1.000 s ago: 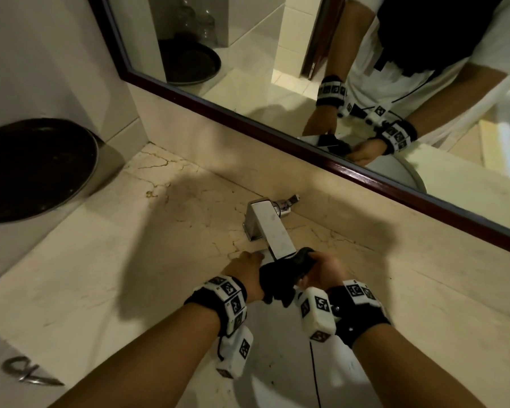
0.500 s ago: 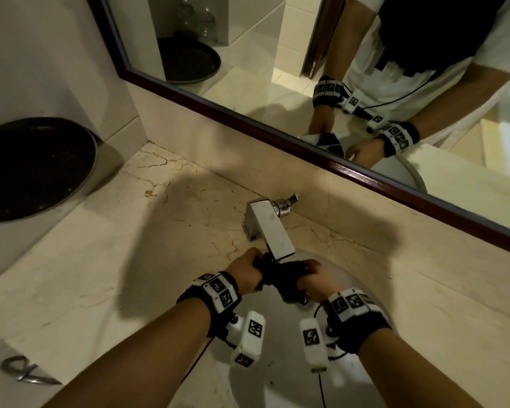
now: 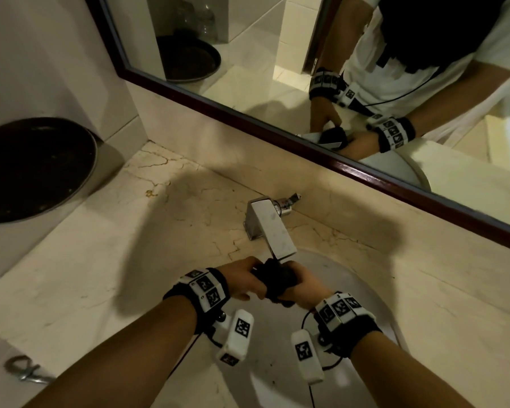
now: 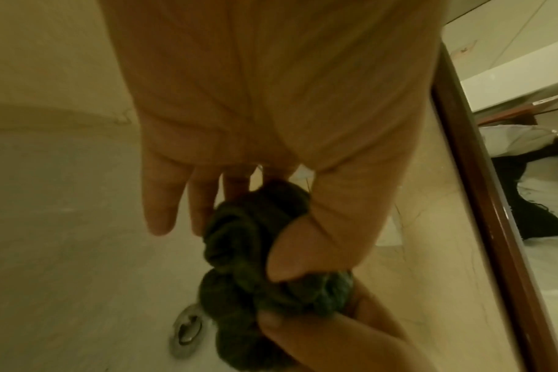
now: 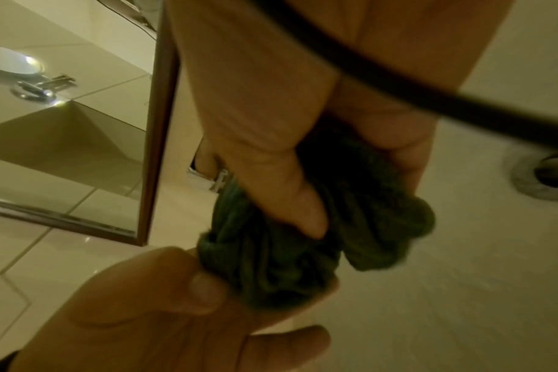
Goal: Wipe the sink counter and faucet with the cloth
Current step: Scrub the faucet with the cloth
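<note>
Both forearms reach forward, converging, wrists banded with marker cuffs. Left hand (image 3: 242,279) palm-down, thumb and forefingers pinching bunched dark cloth (image 3: 277,282); ring and little fingers (image 4: 163,201) hang straight, free. Right hand (image 3: 302,288) opposite, fingers and thumb curled round other end of same cloth. Hands nearly touching, knuckles facing each other.

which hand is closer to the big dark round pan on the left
Left. The left hand is on the side of the dark green cloth towards the dark round pan; the right hand is beyond.
</note>
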A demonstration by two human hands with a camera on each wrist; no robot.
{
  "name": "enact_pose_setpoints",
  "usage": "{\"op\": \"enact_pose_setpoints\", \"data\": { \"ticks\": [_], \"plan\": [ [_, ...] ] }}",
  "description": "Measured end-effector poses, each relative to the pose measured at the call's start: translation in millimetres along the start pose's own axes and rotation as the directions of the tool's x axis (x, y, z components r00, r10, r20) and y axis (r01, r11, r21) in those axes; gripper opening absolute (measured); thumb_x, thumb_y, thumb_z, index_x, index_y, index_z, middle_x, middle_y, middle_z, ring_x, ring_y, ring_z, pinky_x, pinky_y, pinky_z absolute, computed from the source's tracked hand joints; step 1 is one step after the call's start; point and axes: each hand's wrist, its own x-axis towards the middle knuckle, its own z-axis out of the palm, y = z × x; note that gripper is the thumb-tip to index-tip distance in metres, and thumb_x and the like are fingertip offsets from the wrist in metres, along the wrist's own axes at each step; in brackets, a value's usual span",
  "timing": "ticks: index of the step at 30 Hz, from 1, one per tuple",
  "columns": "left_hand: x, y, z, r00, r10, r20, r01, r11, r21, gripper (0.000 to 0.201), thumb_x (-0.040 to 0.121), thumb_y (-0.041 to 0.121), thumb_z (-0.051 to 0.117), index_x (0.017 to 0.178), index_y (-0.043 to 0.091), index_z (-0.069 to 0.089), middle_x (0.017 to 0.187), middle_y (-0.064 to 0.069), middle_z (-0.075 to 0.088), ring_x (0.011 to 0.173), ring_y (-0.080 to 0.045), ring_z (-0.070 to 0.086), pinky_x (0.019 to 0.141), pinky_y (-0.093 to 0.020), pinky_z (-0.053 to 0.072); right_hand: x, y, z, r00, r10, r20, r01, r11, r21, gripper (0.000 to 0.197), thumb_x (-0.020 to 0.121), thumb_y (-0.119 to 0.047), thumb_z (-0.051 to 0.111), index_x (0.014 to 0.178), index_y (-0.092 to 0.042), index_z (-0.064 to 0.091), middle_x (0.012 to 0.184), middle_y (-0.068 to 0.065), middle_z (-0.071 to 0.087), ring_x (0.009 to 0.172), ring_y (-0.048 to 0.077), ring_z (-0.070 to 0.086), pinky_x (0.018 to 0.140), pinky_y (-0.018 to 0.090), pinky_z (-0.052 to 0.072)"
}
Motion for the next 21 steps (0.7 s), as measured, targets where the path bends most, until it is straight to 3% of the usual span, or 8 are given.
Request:
{"op": "enact_pose_setpoints", "data": {
  "ticks": [3, 6, 9, 10, 12, 15, 18, 21],
  "plan": [
    [2, -4, 9, 0.998, 0.046, 0.041, -0.042, 0.994, -0.104, 0.073, 0.072, 0.004, 0.072, 0.133, 0.027, 0.039, 0.125, -0.006, 0.054, 0.110, -0.025, 0.059, 0.085, -0.039, 0.056, -1, 0, 1, 0.993, -0.100, 0.060, 0.086, 0.976, 0.198, 0.075, 0.052, -0.001, 0.071, 0.121, -0.016, 0.046, 0.111, 0.019, 0.060, 0.097, 0.033, 0.064, 0.077, 0.049, 0.055],
    [5, -3, 18, 0.993, 0.115, 0.008, -0.111, 0.977, -0.179, 0.078, 0.073, 0.000, 0.073, 0.130, 0.037, 0.034, 0.123, -0.004, 0.054, 0.105, -0.023, 0.060, 0.080, -0.037, 0.057, 1, 5, 2, 0.977, -0.192, 0.091, 0.112, 0.829, 0.548, 0.077, 0.054, 0.011, 0.062, 0.125, -0.016, 0.047, 0.120, 0.024, 0.055, 0.108, 0.036, 0.058, 0.087, 0.049, 0.051],
    [7, 0, 24, 0.978, 0.191, -0.088, -0.185, 0.980, 0.076, 0.047, 0.071, 0.009, 0.077, 0.112, 0.027, 0.059, 0.105, -0.008, 0.066, 0.092, -0.024, 0.064, 0.081, -0.040, 0.057, -2, 5, -1, 0.963, -0.204, 0.173, 0.016, 0.691, 0.722, 0.065, 0.059, 0.004, 0.068, 0.120, -0.012, 0.053, 0.115, 0.019, 0.058, 0.106, 0.034, 0.058, 0.086, 0.045, 0.052],
    [9, -1, 25, 0.973, 0.198, -0.119, -0.175, 0.968, 0.181, 0.040, 0.071, 0.013, 0.078, 0.108, 0.021, 0.064, 0.101, -0.009, 0.068, 0.091, -0.025, 0.065, 0.082, -0.040, 0.056, -2, 2, 0, 0.970, -0.170, 0.172, 0.001, 0.714, 0.700, 0.061, 0.063, 0.002, 0.069, 0.120, -0.013, 0.053, 0.115, 0.015, 0.059, 0.106, 0.031, 0.058, 0.087, 0.043, 0.051],
    [12, -3, 25, 0.967, 0.216, -0.138, -0.161, 0.930, 0.331, 0.038, 0.071, 0.017, 0.077, 0.107, 0.015, 0.067, 0.102, -0.008, 0.069, 0.094, -0.025, 0.064, 0.085, -0.039, 0.055, 0, -7, 4, 0.991, -0.054, 0.124, -0.012, 0.878, 0.479, 0.066, 0.067, -0.013, 0.078, 0.125, -0.019, 0.047, 0.119, 0.008, 0.058, 0.108, 0.025, 0.057, 0.091, 0.041, 0.050],
    [11, -3, 22, 0.939, 0.318, -0.131, -0.213, 0.835, 0.507, 0.043, 0.073, 0.014, 0.074, 0.114, 0.015, 0.063, 0.110, -0.006, 0.067, 0.102, -0.025, 0.061, 0.088, -0.036, 0.051, 8, -2, 5, 0.993, 0.079, 0.092, -0.096, 0.977, 0.189, 0.104, 0.045, -0.048, 0.088, 0.133, -0.024, 0.038, 0.127, 0.007, 0.052, 0.114, 0.029, 0.055, 0.092, 0.050, 0.050],
    [4, 7, 19, 0.890, 0.451, -0.068, -0.304, 0.699, 0.647, 0.038, 0.078, 0.016, 0.069, 0.115, 0.013, 0.060, 0.110, -0.007, 0.065, 0.101, -0.025, 0.060, 0.087, -0.034, 0.049, -1, -6, 2, 0.953, 0.213, 0.215, -0.278, 0.896, 0.345, 0.061, 0.072, -0.031, 0.078, 0.123, -0.021, 0.047, 0.116, 0.013, 0.060, 0.098, 0.036, 0.062, 0.080, 0.052, 0.054],
    [6, 11, 22, 0.842, 0.535, 0.072, -0.436, 0.594, 0.676, 0.023, 0.081, 0.013, 0.065, 0.104, 0.010, 0.059, 0.100, -0.010, 0.063, 0.091, -0.025, 0.059, 0.080, -0.034, 0.049, -3, -7, -8, 0.932, 0.184, 0.311, -0.320, 0.819, 0.476, 0.034, 0.079, -0.017, 0.070, 0.108, -0.005, 0.055, 0.092, 0.020, 0.069, 0.073, 0.036, 0.069, 0.063, 0.045, 0.059]
  ]
}}
